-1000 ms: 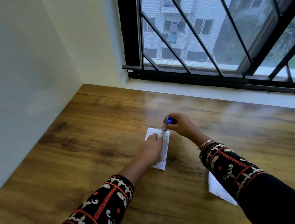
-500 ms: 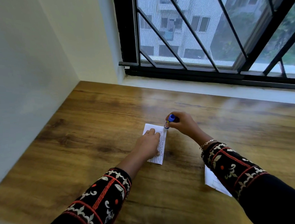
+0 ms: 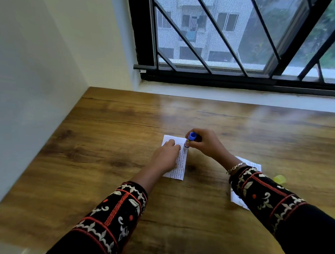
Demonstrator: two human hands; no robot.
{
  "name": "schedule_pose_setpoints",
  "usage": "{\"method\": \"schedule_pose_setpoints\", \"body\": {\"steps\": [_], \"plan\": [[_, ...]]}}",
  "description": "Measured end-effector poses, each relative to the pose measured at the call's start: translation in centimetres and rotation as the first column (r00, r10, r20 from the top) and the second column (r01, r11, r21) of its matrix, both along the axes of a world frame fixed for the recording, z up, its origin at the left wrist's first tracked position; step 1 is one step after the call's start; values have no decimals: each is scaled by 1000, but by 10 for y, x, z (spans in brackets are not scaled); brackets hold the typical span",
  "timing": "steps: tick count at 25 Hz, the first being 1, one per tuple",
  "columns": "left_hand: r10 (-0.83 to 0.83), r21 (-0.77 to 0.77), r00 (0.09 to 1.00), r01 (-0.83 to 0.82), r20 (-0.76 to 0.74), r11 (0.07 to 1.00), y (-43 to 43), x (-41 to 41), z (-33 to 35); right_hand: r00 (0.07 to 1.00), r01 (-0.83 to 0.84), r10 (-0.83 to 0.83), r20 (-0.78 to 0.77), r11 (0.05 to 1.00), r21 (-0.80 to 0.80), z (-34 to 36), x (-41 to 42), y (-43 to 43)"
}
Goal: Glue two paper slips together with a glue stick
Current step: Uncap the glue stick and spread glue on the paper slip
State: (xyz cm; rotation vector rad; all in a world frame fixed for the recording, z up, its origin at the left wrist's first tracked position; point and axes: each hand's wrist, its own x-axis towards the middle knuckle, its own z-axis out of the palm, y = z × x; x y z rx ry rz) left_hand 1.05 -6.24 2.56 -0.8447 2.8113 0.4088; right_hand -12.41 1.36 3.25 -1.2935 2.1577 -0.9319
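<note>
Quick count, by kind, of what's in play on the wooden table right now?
White printed paper slips: 2, pressed slip under left hand, spare slip beneath right sleeve
Blue-ended glue stick: 1, in right hand
Small yellow object: 1
Total: 4

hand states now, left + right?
left hand: open, pressing flat on the paper slip.
right hand: holding the glue stick, its lower end on the slip.

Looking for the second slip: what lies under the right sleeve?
A white paper slip lies on the table under the right sleeve. Its far corner and near edge show; the sleeve covers its middle, so its full shape cannot be seen.
</note>
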Motion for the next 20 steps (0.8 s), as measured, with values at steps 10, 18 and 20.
{"method": "schedule_pose_setpoints", "body": {"steps": [10, 18, 20], "plan": [[7, 35, 1000, -7, 9, 999, -5, 1, 0, 980, -116, 112, -167, 993, -13, -1, 25, 15], [-16, 35, 1000, 15, 3, 999, -8, 3, -4, 970, -156, 158, -184, 987, 28, -3, 40, 28], [-19, 28, 1000, 19, 3, 999, -9, 3, -5, 968, -167, 168, -186, 986, 24, -4, 43, 32]]}}
